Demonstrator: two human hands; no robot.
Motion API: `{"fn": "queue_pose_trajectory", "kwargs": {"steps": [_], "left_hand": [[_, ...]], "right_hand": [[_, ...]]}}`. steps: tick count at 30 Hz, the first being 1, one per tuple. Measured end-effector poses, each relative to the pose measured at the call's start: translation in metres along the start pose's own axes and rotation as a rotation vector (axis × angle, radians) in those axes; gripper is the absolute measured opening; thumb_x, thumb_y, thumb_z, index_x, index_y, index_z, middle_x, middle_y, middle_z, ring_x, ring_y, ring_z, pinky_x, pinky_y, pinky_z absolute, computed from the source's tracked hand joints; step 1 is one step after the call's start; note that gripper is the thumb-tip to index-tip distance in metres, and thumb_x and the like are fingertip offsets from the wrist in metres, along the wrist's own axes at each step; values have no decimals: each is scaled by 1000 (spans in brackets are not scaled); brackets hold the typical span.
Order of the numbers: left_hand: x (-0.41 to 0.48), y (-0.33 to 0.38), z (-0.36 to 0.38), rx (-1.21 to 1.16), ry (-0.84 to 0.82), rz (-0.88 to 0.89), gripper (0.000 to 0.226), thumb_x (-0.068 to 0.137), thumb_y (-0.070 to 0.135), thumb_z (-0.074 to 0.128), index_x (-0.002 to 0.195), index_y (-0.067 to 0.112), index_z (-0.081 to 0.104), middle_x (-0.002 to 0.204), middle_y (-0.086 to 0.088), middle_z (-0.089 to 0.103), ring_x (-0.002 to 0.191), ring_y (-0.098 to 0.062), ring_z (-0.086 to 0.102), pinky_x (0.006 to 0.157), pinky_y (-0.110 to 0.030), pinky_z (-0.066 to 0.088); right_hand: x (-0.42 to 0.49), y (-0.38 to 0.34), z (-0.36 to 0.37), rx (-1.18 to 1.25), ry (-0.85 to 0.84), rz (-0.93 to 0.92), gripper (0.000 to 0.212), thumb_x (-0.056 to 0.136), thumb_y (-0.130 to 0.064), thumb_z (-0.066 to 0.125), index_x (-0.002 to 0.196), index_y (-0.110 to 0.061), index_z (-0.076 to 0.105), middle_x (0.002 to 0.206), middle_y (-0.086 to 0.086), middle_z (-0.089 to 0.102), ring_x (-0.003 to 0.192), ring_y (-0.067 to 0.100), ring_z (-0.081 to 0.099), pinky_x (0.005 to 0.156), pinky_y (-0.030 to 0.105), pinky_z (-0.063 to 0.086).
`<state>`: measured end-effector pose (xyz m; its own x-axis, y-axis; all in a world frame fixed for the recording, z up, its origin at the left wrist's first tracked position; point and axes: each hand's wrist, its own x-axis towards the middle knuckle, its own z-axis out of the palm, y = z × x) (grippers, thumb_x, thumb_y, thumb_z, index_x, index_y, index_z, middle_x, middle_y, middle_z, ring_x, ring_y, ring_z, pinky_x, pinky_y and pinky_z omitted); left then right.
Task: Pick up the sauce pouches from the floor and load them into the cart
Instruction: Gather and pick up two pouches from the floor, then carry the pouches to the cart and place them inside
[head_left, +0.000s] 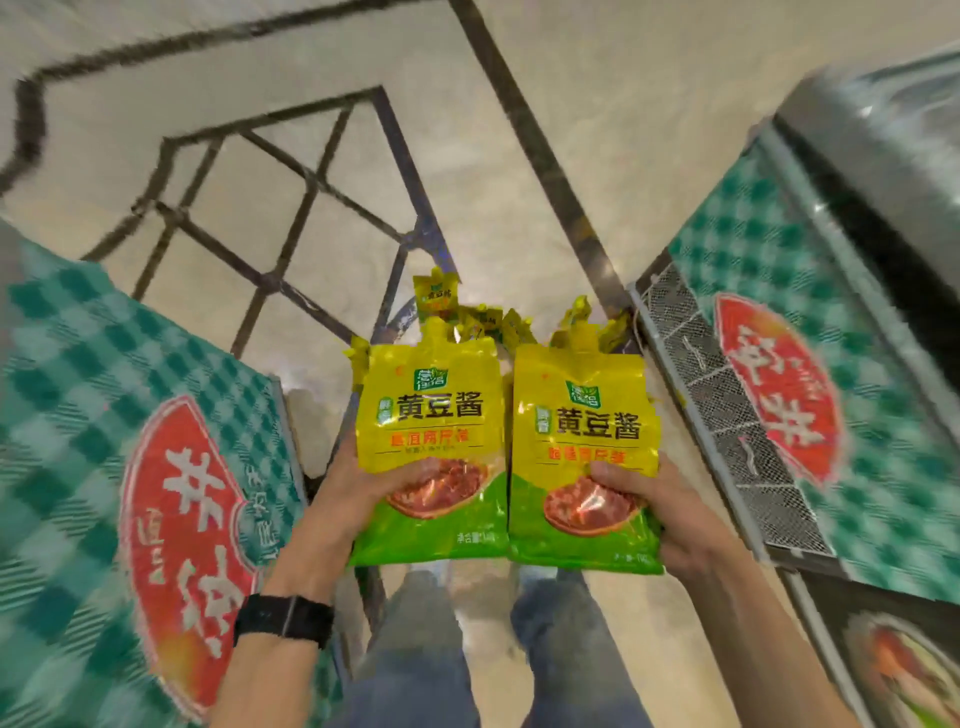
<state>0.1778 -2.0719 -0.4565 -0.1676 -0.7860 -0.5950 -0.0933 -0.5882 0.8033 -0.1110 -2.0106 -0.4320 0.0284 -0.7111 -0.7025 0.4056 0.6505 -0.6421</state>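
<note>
I hold two yellow-and-green sauce pouches upright, side by side. My left hand (349, 488) grips the left pouch (431, 415) at its lower left edge. My right hand (670, 514) grips the right pouch (584, 431) at its lower right edge. Behind and below them, several more yellow pouches (488, 317) lie in a heap on the pale floor. The dark metal frame of the cart (270, 208) stands at the upper left, beyond the heap.
Green-checked display cabinets with red oval signs stand close on the left (130, 441) and the right (810, 364). A metal mesh panel (727, 415) edges the right cabinet. My jeans-clad legs (441, 649) show below the pouches. The view is blurred.
</note>
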Motion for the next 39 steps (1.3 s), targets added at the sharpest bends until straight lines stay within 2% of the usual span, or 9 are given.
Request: {"fn": "queue_pose_trajectory", "kwargs": {"steps": [2, 6, 9, 13, 20, 24, 27, 31, 39], "left_hand": [[-25, 34, 1, 20, -39, 51, 102, 40, 34, 98, 131, 14, 57, 106, -2, 76, 93, -9, 74, 71, -17, 57], [-50, 92, 2, 87, -204, 151, 113, 18, 59, 97, 120, 22, 65, 105, 0, 78, 100, -22, 74, 92, -43, 55], [-65, 125, 6, 93, -346, 169, 107, 21, 46, 99, 119, 23, 62, 102, -2, 78, 94, -23, 75, 82, -39, 58], [-81, 151, 20, 162, -482, 208, 95, 39, 34, 93, 126, 20, 59, 108, -5, 77, 98, -27, 74, 86, -46, 58], [-111, 163, 77, 275, -669, 278, 92, 42, 33, 93, 127, 23, 58, 109, -2, 77, 96, -23, 75, 72, -30, 60], [-138, 155, 117, 352, -790, 282, 83, 50, 21, 97, 124, 23, 59, 105, 1, 77, 92, -17, 75, 67, -22, 58], [-163, 135, 148, 413, -846, 280, 78, 52, 23, 92, 123, 24, 59, 107, 1, 77, 96, -19, 75, 72, -27, 60], [-199, 98, 193, 492, -939, 234, 86, 47, 29, 94, 126, 20, 60, 110, -5, 76, 101, -26, 74, 84, -42, 59], [-302, 24, 312, 702, -1188, 215, 91, 43, 37, 93, 127, 21, 60, 111, -5, 76, 101, -26, 73, 90, -47, 57]], "right_hand": [[-48, -22, 18, 20, 25, -79, 75, 33, -20, 98, 102, -11, 73, 98, 18, 75, 79, 31, 75, 58, 36, 60], [-120, -42, 47, 90, 88, -218, 78, 9, -26, 100, 83, -12, 78, 88, 16, 76, 71, 28, 75, 53, 33, 59], [-150, -36, 54, 115, 194, -246, 107, 20, -29, 102, 119, -9, 66, 110, 18, 73, 98, 37, 71, 85, 52, 56], [-183, -20, 53, 171, 312, -336, 103, 31, -30, 101, 125, -13, 62, 120, 18, 68, 110, 40, 65, 101, 61, 44], [-245, 15, 29, 324, 447, -451, 103, 32, -28, 101, 126, -14, 62, 120, 16, 69, 110, 40, 65, 99, 61, 46], [-283, 45, 12, 428, 465, -543, 93, 28, -26, 101, 115, -15, 69, 116, 17, 71, 104, 38, 68, 83, 51, 58], [-315, 75, -6, 482, 473, -608, 78, 31, -27, 100, 104, -19, 76, 116, 18, 71, 104, 37, 68, 83, 47, 58], [-362, 128, -28, 572, 544, -677, 81, 29, -27, 100, 105, -15, 74, 114, 19, 71, 101, 37, 70, 77, 44, 60], [-479, 236, -75, 772, 788, -764, 90, 29, -27, 100, 111, -6, 70, 111, 22, 71, 96, 37, 71, 73, 42, 60]]}}
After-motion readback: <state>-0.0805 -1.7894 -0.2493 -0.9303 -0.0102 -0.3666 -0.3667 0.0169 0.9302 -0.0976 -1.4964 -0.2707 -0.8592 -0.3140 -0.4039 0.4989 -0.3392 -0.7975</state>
